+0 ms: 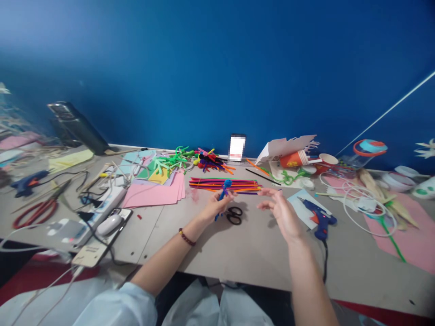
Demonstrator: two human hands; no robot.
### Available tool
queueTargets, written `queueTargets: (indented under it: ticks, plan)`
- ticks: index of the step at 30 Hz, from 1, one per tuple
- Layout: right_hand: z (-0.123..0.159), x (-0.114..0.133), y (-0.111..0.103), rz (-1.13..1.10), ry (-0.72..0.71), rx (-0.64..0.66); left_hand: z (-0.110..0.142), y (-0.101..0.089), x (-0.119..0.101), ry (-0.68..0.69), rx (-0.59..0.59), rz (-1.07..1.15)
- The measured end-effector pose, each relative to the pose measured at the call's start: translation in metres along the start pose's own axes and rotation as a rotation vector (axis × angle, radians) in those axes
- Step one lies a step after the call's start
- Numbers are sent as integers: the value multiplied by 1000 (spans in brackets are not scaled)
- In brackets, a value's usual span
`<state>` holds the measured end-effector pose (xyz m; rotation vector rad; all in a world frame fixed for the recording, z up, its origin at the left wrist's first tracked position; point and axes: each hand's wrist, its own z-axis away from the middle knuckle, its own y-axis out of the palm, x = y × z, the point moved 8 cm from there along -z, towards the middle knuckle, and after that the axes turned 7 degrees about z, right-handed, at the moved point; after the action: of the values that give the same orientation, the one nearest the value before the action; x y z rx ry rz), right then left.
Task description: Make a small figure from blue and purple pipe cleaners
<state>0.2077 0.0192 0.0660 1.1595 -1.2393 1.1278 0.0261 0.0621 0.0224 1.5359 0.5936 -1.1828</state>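
Observation:
My left hand [219,203] is closed around a small blue pipe-cleaner figure [227,184] with a round blue top and some purple below it. My right hand [277,206] is held apart to the right, its fingers spread and slightly curled, with nothing in them. Black-handled scissors [234,215] lie on the table just right of my left hand, their blades hidden by it. Behind both hands runs a bundle of red, orange and purple pipe cleaners [204,183].
To the right rests a blue glue gun [319,217] on pale paper. Pink sheets [152,194], a power strip [102,213] and red-handled scissors [36,215] are at left. Bent green pipe cleaners [176,159], a propped phone [237,148] and paper cups [294,158] stand along the blue wall.

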Motion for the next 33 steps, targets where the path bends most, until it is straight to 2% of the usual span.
queueTargets:
  ticks: [4,6,14,19,23,27,29,32,33]
  plan:
    - [0,-5,23,31,25,90,6,14,0,-23,129,1]
    - [1,-8,34,42,45,134,7,16,3,-46,151,-3]
    - [4,-22,56,153,53,221,5,14,29,-175,165,-7]
    - [5,-25,54,226,15,231,0,8,25,-135,83,95]
    - [5,-29,32,275,7,135,-3,0,20,-114,15,153]
    - [6,-28,-10,384,-34,-35,-6,-5,19,-108,-17,208]
    - [9,-21,-39,457,-102,-193,-7,-8,20,-117,-39,215]
    - [24,1,-85,513,-287,-577,-8,-11,19,-111,-58,198]
    - [29,8,-93,558,-334,-673,-8,-11,19,-107,-55,192]
